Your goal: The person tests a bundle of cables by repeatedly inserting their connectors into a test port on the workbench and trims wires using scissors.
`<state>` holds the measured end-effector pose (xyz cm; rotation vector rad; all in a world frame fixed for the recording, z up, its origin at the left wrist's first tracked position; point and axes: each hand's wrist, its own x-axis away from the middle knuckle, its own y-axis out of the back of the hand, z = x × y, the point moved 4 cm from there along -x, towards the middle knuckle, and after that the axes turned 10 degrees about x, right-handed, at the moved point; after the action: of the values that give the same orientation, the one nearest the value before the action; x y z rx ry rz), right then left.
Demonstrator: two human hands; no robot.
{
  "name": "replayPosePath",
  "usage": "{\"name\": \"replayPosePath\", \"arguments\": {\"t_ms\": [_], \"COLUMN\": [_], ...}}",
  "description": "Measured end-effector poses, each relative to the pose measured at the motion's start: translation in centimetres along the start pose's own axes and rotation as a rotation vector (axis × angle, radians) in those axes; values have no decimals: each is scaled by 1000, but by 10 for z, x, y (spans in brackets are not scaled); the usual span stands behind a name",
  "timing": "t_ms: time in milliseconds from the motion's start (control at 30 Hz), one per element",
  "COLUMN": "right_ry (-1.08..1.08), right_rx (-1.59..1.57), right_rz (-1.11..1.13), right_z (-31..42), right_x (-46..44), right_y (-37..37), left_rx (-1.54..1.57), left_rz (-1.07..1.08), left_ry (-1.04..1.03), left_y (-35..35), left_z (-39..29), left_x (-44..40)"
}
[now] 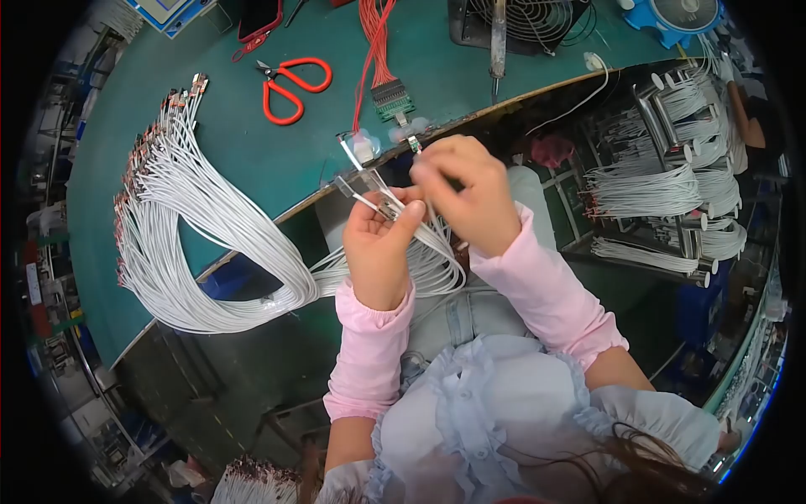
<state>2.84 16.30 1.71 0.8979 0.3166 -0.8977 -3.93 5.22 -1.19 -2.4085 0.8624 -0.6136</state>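
Observation:
My left hand (382,239) is closed on the ends of several white cables, with metal connectors showing between thumb and fingers. Beside it to the right, my right hand (466,189) has its fingers curled together near a small connector (415,144) at the table edge; what the fingertips hold is hidden. A green circuit board (392,101) with red wires (375,42) lies on the table just beyond. The large looped bundle of white cables (227,210) spreads over the table's left part and hangs toward my lap.
Red-handled cutters (284,94) lie on the green table (227,143). A soldering iron (498,50) points toward the table edge, beside a black fan (529,21). At the right, a metal rack (663,126) carries more white cable bundles.

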Motion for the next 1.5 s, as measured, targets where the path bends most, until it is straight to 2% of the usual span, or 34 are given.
{"name": "replayPosePath", "arguments": {"t_ms": [67,100,200,400,800,900,1033,1133,1167,1267,1300,1400,1500], "right_ry": [-427,-424,-794,-755,-754,-774,-688,244,241,45,46,-665,-769], "right_rx": [-224,-227,-473,-479,-449,-451,-419,162,163,-32,-33,-448,-531], "right_rz": [-40,-40,136,123,148,133,225,-167,-166,-90,-89,-15,27], "right_z": [-15,-14,-17,-16,-22,-20,-23,2,5,8,6,-21,-18], "right_x": [1,-1,0,6,8,5,-4,-24,-21,-11,-8,2,0], "right_y": [-7,-10,-27,-31,-39,-36,-21,5,5,-2,-5,-21,-30], "left_rx": [121,181,235,199,251,241,230,227,222,187,170,248,278], "left_rz": [-103,-154,-139,-79,-170,-54,-46,-1,20,-44,-81,-155,-170], "left_ry": [13,16,-5,-15,32,36,58,23,16,-24,-50,-16,13], "left_y": [-3,-3,2,4,10,8,6,3,1,-1,1,8,9], "left_z": [-6,-7,-6,-4,4,2,2,2,3,5,4,1,2], "left_x": [1,2,1,0,-2,-3,0,0,2,2,2,1,2]}}
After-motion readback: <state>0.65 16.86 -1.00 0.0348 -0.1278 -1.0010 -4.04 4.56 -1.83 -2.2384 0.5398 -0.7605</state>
